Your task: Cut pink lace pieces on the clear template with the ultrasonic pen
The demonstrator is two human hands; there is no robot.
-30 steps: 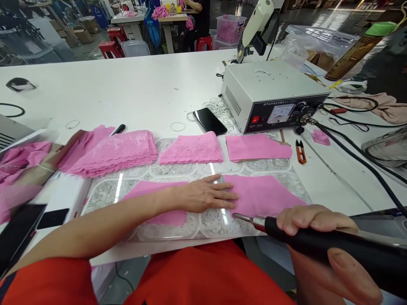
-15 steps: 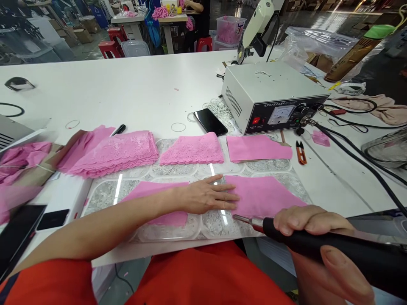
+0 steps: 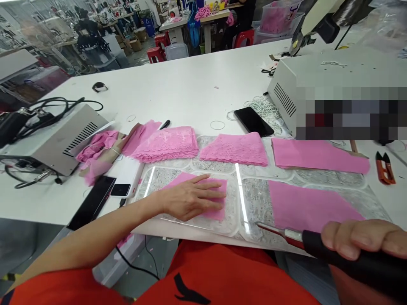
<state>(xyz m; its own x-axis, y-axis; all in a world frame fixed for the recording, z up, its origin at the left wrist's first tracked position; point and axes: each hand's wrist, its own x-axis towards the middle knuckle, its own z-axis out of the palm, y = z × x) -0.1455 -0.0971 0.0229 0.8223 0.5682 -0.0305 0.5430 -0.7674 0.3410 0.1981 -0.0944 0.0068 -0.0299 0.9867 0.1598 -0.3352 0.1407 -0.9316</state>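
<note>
My left hand (image 3: 190, 198) lies flat, fingers spread, on a pink fabric piece (image 3: 220, 215) at the left of the clear patterned mat (image 3: 233, 226). Part of that piece is hidden beneath my palm. In my right hand (image 3: 362, 238) is a black-handled handheld cutter (image 3: 321, 249), its thin metal tip pointing left. The tip hovers over or rests on the mat, near the lower left corner of another pink fabric piece (image 3: 308, 205); contact cannot be made out. Behind these lie a stack of pink lace (image 3: 170, 144), a lace-edged piece (image 3: 235, 148) and a plain pink strip (image 3: 318, 156).
A black phone (image 3: 253, 120) lies beside tangled white elastic cord (image 3: 263, 109). Grey machine boxes stand at the right (image 3: 333, 70) and left (image 3: 60, 140). Orange-handled thread snips (image 3: 384, 167) sit far right. A bundle of pink cloth (image 3: 98, 148) and a white power bank (image 3: 132, 169) are left.
The view has turned left. My left hand has shifted left, off the edge of the right fabric piece and onto the left one. My right hand keeps its hold on the cutter.
</note>
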